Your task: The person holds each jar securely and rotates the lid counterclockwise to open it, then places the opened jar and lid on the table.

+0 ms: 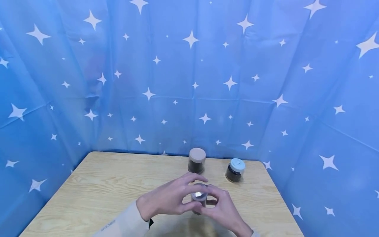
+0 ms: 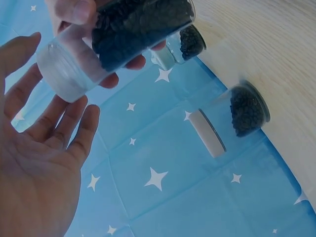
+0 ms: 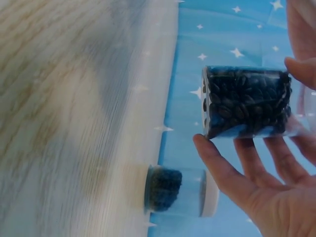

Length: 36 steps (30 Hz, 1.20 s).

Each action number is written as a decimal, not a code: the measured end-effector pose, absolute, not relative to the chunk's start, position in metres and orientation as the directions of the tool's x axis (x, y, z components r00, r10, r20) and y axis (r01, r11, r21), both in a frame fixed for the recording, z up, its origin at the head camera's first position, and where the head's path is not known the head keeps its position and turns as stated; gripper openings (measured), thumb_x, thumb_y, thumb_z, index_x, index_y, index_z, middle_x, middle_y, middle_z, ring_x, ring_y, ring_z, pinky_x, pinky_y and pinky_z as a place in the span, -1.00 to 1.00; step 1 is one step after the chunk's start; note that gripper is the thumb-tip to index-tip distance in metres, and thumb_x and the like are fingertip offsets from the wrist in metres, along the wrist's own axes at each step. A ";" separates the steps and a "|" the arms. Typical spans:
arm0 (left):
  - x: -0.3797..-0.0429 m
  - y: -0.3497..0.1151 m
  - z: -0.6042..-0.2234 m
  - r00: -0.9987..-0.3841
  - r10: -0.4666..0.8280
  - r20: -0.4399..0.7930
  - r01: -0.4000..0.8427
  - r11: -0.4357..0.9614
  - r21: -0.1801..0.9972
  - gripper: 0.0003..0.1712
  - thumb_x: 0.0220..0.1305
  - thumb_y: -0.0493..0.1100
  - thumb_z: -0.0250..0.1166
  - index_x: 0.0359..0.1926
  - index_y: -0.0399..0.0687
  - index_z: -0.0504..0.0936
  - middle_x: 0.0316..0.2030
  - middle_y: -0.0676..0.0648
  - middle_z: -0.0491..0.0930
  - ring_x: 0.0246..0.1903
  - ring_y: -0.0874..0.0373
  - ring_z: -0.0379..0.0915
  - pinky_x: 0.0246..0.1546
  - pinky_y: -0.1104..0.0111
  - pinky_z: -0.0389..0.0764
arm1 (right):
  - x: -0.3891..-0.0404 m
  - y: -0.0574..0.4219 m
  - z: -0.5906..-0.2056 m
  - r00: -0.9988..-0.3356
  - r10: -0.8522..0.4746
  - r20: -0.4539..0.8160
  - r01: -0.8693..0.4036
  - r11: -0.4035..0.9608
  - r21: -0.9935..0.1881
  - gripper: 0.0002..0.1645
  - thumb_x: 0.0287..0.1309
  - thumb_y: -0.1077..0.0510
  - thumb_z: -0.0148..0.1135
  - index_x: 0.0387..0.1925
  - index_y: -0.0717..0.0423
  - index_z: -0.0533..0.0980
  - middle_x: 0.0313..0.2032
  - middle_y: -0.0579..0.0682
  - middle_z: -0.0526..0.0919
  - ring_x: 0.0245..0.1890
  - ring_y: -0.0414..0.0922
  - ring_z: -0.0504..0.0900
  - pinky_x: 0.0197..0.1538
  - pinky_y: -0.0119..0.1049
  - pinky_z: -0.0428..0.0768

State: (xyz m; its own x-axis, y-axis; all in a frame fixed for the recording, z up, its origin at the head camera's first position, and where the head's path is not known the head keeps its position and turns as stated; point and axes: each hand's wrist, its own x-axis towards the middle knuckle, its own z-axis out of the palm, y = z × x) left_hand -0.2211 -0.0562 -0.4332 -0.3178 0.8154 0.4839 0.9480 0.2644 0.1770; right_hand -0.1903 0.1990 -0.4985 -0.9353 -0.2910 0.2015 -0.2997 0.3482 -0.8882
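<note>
My right hand (image 1: 222, 204) grips a clear jar (image 3: 247, 101) packed with dark, seed-like pieces; thumb and fingers lie on opposite sides of it. The jar's top end (image 2: 64, 74) is a pale, see-through lid or empty upper part; I cannot tell which. Around that end my left hand (image 2: 44, 148) has its fingers loosely bent, with a gap at the thumb and the fingertips close to or touching the rim. Seen from the head, the left hand (image 1: 174, 196) reaches over the jar's shiny top (image 1: 199, 195) and partly hides it.
Behind the hands stands a jar with a pinkish lid (image 1: 197, 154) and dark contents. A shorter jar with a light blue lid (image 1: 237, 164) stands to its right. Both are on the wooden table (image 1: 118, 174), near its back edge. A blue star-patterned curtain (image 1: 177, 75) surrounds it.
</note>
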 end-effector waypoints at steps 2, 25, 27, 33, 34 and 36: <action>-0.222 -0.057 -0.432 -0.315 0.821 0.476 0.949 0.269 0.165 -0.55 0.66 0.00 0.51 0.45 0.17 0.73 0.50 -0.03 0.62 0.48 0.06 0.61 0.52 0.21 0.72 | -0.191 0.200 -0.498 -0.927 -0.314 0.205 -0.310 0.334 -0.890 -0.50 0.32 -0.03 0.77 0.24 -0.38 0.81 0.18 -0.14 0.89 0.16 -0.21 0.85 0.10 -0.29 0.88; -0.226 -0.051 -0.432 -0.323 0.852 0.412 0.946 0.273 0.177 -0.57 0.70 0.00 0.46 0.46 0.12 0.76 0.44 0.01 0.70 0.43 0.15 0.66 0.47 0.30 0.74 | -0.192 0.208 -0.502 -0.922 -0.335 0.194 -0.304 0.317 -0.899 -0.51 0.28 0.01 0.79 0.20 -0.34 0.83 0.25 0.04 0.88 0.17 -0.27 0.84 0.16 -0.33 0.84; -0.226 -0.052 -0.433 -0.328 0.850 0.411 0.944 0.284 0.166 -0.57 0.69 0.00 0.47 0.46 0.13 0.76 0.43 0.01 0.70 0.42 0.15 0.66 0.47 0.31 0.74 | -0.193 0.207 -0.501 -0.923 -0.332 0.194 -0.304 0.323 -0.896 -0.51 0.27 0.00 0.79 0.20 -0.34 0.83 0.23 0.07 0.88 0.17 -0.26 0.84 0.15 -0.33 0.84; -0.227 -0.054 -0.433 -0.338 0.836 0.432 0.941 0.309 0.139 -0.55 0.60 -0.02 0.57 0.41 0.11 0.78 0.37 0.00 0.70 0.32 0.14 0.69 0.38 0.36 0.77 | -0.195 0.204 -0.500 -0.936 -0.305 0.176 -0.284 0.361 -0.888 -0.49 0.25 -0.03 0.81 0.20 -0.40 0.83 0.16 -0.12 0.90 0.17 -0.23 0.82 0.15 -0.24 0.90; -0.227 -0.053 -0.434 -0.339 0.830 0.443 0.940 0.313 0.134 -0.54 0.59 -0.01 0.58 0.40 0.10 0.79 0.35 0.00 0.70 0.30 0.15 0.70 0.36 0.38 0.77 | -0.195 0.203 -0.500 -0.938 -0.298 0.177 -0.283 0.362 -0.888 -0.49 0.24 -0.02 0.81 0.19 -0.41 0.83 0.15 -0.15 0.90 0.17 -0.23 0.81 0.14 -0.23 0.90; -0.226 -0.053 -0.434 -0.347 0.811 0.471 0.937 0.325 0.132 -0.55 0.57 0.02 0.60 0.37 0.10 0.80 0.29 0.00 0.71 0.22 0.17 0.71 0.30 0.42 0.77 | -0.196 0.201 -0.501 -0.940 -0.286 0.187 -0.286 0.362 -0.887 -0.48 0.24 -0.01 0.81 0.20 -0.42 0.83 0.16 -0.21 0.90 0.18 -0.23 0.81 0.13 -0.24 0.90</action>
State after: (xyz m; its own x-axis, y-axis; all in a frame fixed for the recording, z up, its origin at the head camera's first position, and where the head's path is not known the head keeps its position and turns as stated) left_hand -0.2262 -0.0525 -0.4340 -0.3472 0.8108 0.4712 0.9366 0.3246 0.1316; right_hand -0.1957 0.2014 -0.5008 -0.9398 -0.2864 0.1865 -0.2865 0.3624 -0.8869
